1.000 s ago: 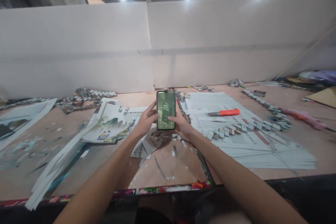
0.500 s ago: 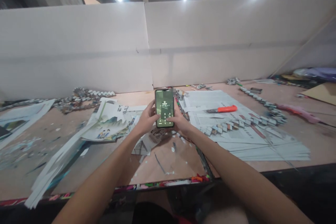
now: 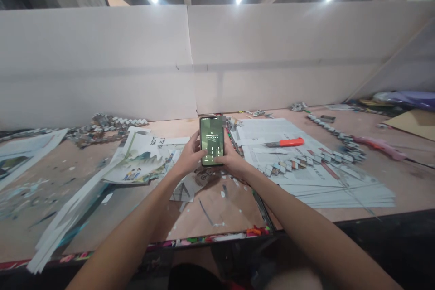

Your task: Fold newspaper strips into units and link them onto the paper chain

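Note:
A smartphone (image 3: 211, 139) with a lit green screen is held upright over the middle of the wooden table (image 3: 217, 208). My left hand (image 3: 189, 157) grips its left edge, thumb on the screen. My right hand (image 3: 232, 159) wraps its right edge and lower corner, thumb over the lower screen. Under the hands lie folded paper scraps and an illustrated magazine (image 3: 141, 159).
An orange utility knife (image 3: 283, 142) rests on a stack of printed sheets (image 3: 316, 176) to the right. A chain of folded paper links (image 3: 316, 159) crosses those sheets; another chain (image 3: 102, 124) lies at the back left. White boards (image 3: 190, 59) wall the table's far side.
The phone's screen has changed from a dark card image to a keypad-like layout. Both hands and the phone have drifted slightly left in view; the grip is the same.

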### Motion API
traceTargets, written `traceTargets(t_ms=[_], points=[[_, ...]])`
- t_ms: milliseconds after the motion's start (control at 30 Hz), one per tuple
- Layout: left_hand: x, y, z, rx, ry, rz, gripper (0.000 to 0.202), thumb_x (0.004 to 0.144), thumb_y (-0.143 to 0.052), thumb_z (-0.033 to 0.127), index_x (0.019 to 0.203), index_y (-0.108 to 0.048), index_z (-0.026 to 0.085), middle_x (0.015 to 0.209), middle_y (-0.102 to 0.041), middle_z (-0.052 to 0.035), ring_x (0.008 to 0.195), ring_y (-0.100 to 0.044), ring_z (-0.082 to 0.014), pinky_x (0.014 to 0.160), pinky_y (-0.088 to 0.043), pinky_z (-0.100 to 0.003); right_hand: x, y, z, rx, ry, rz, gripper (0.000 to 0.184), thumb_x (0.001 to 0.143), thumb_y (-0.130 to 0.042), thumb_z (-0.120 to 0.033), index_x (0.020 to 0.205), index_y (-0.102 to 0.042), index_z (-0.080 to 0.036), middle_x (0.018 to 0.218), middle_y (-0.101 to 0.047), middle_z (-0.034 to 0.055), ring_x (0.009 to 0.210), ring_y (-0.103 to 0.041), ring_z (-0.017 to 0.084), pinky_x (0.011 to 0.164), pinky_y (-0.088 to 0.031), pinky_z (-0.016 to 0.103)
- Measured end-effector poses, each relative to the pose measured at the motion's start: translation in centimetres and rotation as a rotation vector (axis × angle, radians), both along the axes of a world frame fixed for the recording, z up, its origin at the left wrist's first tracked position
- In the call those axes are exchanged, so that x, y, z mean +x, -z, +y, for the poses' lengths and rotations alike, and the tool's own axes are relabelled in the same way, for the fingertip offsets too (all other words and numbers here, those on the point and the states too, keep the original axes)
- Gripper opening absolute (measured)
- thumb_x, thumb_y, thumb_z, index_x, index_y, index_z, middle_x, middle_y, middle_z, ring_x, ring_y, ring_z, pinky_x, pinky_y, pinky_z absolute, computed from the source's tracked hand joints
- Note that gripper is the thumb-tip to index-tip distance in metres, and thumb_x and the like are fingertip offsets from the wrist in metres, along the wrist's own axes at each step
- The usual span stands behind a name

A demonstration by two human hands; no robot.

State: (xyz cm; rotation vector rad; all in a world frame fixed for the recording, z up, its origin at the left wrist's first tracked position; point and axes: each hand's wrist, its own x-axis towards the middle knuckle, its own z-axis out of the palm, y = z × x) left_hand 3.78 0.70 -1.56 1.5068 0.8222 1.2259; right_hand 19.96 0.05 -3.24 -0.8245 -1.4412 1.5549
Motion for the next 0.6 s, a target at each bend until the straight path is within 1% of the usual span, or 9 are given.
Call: traceTargets(t_ms=[100,233,400,500,600], points=[[0.0,0.1,0.0,0.012,0.0,-0.003,0.078,0.067,-0.06,0.013,0.14,-0.032,0.015,0.108,-0.063,-0.0109,0.092,-0.06,-0.0219,0.081,-0.047,-0.035,0.1,0.1,0.0,-0.01,-0.025,0.089,0.059,0.064,-0.071,-0.019,0.118,-0.048,-0.028,0.103,-0.065,0.0045,0.085,-0.065,0.021,0.06,-0.056,0.03],[0.0,0.1,0.0,0.016,0.008,0.003,0.079,0.067,-0.059,0.012,0.14,-0.031,0.016,0.107,-0.064,-0.0105,0.089,-0.061,-0.0211,0.079,-0.047,-0.035,0.1,0.4,0.2,-0.011,-0.022,0.089,0.061,0.064,-0.073,-0.019,0.119,-0.048,-0.027,0.097,-0.066,0.0034,0.081,-0.066,0.019,0.067,-0.057,0.033],[0.1,-0.1,-0.1,0.007,-0.012,0.005,0.081,0.066,-0.058,0.01,0.141,-0.03,0.015,0.104,-0.064,-0.0096,0.085,-0.061,-0.0197,0.076,-0.047,-0.033,0.1,1.0,0.7,0.017,-0.045,0.089,0.062,0.064,-0.075,-0.02,0.12,-0.048,-0.029,0.099,-0.066,0.0038,0.083,-0.066,0.021,0.068,-0.058,0.035],[0.1,0.0,-0.1,0.01,0.005,0.005,0.08,0.065,-0.057,0.009,0.141,-0.032,0.016,0.103,-0.065,-0.0092,0.085,-0.061,-0.0195,0.075,-0.047,-0.032,0.1,1.1,0.9,0.05,-0.018,0.066,0.066,0.064,-0.075,-0.02,0.123,-0.046,-0.03,0.101,-0.066,0.0038,0.086,-0.065,0.021,0.073,-0.057,0.038],[0.0,0.2,0.0,0.011,0.015,0.001,0.082,0.066,-0.057,0.008,0.142,-0.03,0.018,0.102,-0.065,-0.0085,0.084,-0.062,-0.0198,0.075,-0.048,-0.033,0.1,1.1,1.0,0.102,0.032,0.067,0.066,0.064,-0.074,-0.02,0.124,-0.047,-0.03,0.108,-0.064,0.0036,0.094,-0.063,0.022,0.079,-0.056,0.039]])
